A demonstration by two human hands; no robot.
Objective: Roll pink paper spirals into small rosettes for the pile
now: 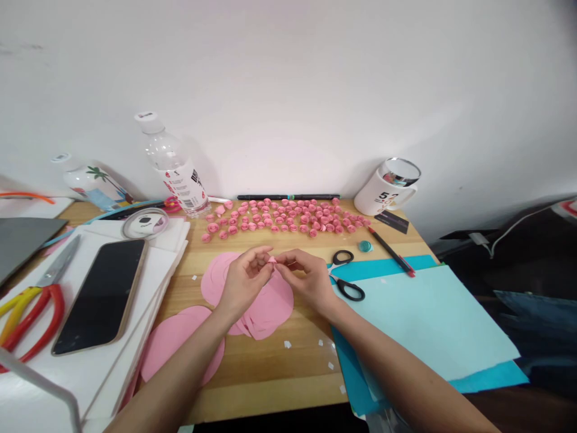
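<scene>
My left hand (246, 282) and my right hand (306, 278) meet over the middle of the wooden table (270, 367). Both pinch one small pink paper roll (271, 260) between their fingertips. Under the hands lie flat pink paper circles (270, 307), and another pink circle (174, 346) lies nearer the front left. Beyond the hands, several finished small pink paper roses (283, 218) are laid out in rows near the wall.
Black-handled scissors (347, 278) lie on blue paper sheets (428, 325) at the right, by a red pencil (391, 252) and a white mug (388, 189). At left: a phone (101, 294) on white sheets, red-handled scissors (31, 310), a tape roll (145, 222), a water bottle (174, 165).
</scene>
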